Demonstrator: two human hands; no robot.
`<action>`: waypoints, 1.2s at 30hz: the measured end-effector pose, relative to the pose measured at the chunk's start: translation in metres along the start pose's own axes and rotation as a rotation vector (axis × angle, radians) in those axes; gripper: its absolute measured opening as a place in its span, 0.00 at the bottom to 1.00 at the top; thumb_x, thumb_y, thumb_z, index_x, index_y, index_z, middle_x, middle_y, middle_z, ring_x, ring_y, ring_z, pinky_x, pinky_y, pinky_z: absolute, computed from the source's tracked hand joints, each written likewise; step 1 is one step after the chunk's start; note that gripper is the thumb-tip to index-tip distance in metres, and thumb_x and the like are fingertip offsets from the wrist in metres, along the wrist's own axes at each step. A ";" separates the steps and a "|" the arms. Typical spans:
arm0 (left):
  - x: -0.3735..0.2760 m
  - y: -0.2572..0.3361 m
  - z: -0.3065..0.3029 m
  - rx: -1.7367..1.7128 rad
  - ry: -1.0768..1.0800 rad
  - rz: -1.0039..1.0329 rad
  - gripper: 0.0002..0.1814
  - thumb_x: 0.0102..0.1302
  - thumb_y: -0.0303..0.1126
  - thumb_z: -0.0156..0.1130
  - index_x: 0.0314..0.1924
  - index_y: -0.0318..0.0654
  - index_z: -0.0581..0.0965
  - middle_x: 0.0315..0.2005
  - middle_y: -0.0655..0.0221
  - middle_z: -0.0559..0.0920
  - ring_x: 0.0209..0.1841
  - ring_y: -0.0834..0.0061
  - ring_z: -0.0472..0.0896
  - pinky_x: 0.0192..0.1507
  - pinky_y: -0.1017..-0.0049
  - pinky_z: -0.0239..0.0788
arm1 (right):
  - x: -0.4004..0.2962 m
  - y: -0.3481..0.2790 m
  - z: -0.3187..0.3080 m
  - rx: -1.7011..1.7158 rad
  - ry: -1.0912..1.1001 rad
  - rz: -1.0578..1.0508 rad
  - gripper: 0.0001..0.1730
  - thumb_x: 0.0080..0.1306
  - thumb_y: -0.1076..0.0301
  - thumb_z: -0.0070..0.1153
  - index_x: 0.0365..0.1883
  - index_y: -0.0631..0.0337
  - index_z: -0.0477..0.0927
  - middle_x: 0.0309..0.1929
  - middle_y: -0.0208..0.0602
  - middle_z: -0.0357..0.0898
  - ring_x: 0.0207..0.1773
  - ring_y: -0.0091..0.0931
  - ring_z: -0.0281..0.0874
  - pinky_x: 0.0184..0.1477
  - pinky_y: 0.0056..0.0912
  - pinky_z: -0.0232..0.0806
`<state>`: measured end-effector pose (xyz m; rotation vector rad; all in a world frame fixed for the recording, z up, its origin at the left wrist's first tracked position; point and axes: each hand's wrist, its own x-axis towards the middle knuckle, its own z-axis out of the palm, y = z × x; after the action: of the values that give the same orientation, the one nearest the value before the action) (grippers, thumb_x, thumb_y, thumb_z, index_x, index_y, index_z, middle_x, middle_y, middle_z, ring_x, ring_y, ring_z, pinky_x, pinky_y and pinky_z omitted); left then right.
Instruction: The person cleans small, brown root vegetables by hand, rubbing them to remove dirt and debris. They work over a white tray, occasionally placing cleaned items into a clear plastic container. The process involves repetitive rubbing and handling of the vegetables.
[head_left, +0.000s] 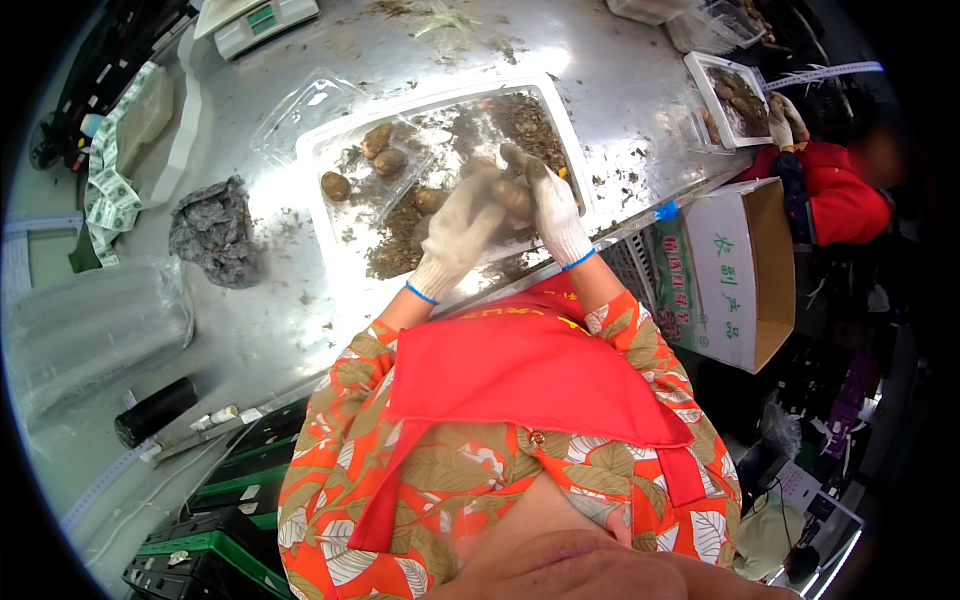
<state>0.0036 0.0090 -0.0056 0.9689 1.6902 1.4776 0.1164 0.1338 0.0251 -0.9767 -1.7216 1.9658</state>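
Note:
In front of me, both gloved hands meet over a white plastic tray (568, 127). My right hand (553, 206) has its fingers around a brown taro corm (512, 199). My left hand (459, 231), blurred, presses against the same corm from the other side; its fingertips are soiled. Just left of it, another taro corm (430, 200) rests on loose brown peelings (397, 244). Several more corms, such as one upper taro corm (377, 140), lie at the tray's left by a clear plastic container (416, 154). Peelings also cover the tray's far right corner.
A clear plastic lid (304, 112) and a crumpled dark cloth (214, 232) lie left on the metal table (292, 330). A scale (262, 22) stands beyond. At right, a co-worker's gloved hands (786, 120) touch a smaller white tray (701, 71); a cardboard box (720, 277) stands below.

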 end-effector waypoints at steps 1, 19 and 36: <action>0.001 0.003 -0.001 0.009 -0.020 -0.014 0.29 0.68 0.39 0.57 0.66 0.33 0.69 0.53 0.56 0.79 0.55 0.68 0.79 0.59 0.70 0.70 | 0.000 0.002 0.002 0.001 0.006 -0.069 0.36 0.75 0.43 0.42 0.68 0.65 0.68 0.50 0.39 0.80 0.39 0.21 0.79 0.33 0.21 0.72; 0.003 0.015 -0.015 0.121 0.027 -0.028 0.26 0.64 0.37 0.63 0.60 0.34 0.73 0.51 0.55 0.80 0.53 0.64 0.81 0.55 0.67 0.73 | 0.001 0.012 0.000 0.117 -0.056 0.117 0.23 0.71 0.60 0.49 0.60 0.63 0.76 0.40 0.36 0.84 0.29 0.21 0.79 0.31 0.23 0.75; 0.029 -0.071 -0.017 -0.016 0.185 -0.061 0.22 0.78 0.44 0.45 0.45 0.30 0.78 0.34 0.59 0.84 0.34 0.72 0.82 0.34 0.75 0.75 | -0.015 -0.007 0.001 -0.569 0.103 -0.305 0.28 0.58 0.75 0.57 0.59 0.63 0.78 0.47 0.34 0.77 0.45 0.21 0.72 0.51 0.23 0.69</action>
<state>-0.0324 0.0208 -0.0743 0.7853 1.8177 1.5785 0.1251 0.1244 0.0355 -0.8917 -2.2654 1.2368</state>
